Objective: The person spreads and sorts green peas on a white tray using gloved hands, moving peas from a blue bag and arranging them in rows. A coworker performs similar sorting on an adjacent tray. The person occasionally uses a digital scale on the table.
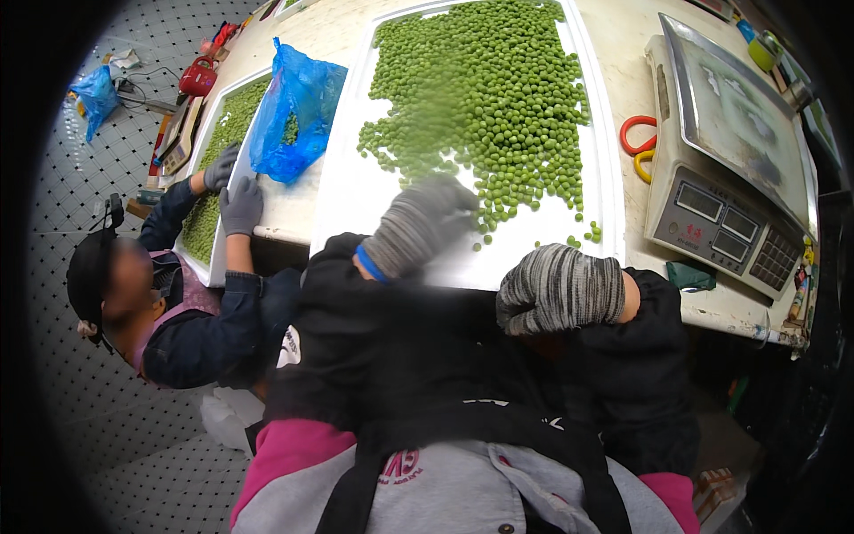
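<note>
A large white tray (340, 191) lies in front of me with loose green peas (525, 116) spread over its far and right parts. My left hand (418, 222), in a grey knit glove with a blue cuff, is over the tray's near part beside the peas. Motion smears its fingers. My right hand (562, 289), in a black-and-grey striped glove, is curled closed at the tray's near right edge, by a few stray peas. Whatever those fingers hold, if anything, is hidden. Some peas near the tray's middle are blurred too.
At left, a co-worker's gloved hands (240, 206) are at a second white tray (216, 258) of peas. A blue plastic bag (298, 120) stands between the trays. To the right are red-and-yellow-handled scissors (640, 142) and a weighing scale (725, 222).
</note>
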A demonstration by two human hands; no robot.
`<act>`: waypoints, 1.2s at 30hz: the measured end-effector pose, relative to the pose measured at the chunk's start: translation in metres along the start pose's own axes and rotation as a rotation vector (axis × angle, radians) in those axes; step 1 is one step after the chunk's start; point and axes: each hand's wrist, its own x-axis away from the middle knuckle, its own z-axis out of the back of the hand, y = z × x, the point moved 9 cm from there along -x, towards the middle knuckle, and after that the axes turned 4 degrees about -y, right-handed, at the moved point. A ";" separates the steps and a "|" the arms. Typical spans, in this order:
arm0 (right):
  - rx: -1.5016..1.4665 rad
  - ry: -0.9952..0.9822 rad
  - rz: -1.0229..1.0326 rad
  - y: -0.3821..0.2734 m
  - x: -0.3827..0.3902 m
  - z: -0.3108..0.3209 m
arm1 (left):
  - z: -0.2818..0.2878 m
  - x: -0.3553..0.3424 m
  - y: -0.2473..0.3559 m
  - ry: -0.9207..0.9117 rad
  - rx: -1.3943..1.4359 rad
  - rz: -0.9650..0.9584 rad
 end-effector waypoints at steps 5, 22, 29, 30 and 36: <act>0.010 -0.004 0.029 -0.001 0.000 -0.001 | -0.024 -0.012 0.018 -0.124 -0.205 -0.054; 0.008 0.025 0.087 -0.002 0.002 0.003 | -0.022 -0.065 0.017 -0.184 -0.697 -0.057; 0.023 0.018 0.057 0.000 0.002 0.002 | -0.016 -0.039 0.030 -0.660 -0.106 -0.031; 0.006 0.023 0.055 0.000 0.002 0.002 | -0.008 -0.047 0.019 -0.602 0.011 0.091; -0.017 0.037 0.056 0.002 0.002 0.002 | 0.004 -0.122 0.015 -0.069 -0.348 -0.075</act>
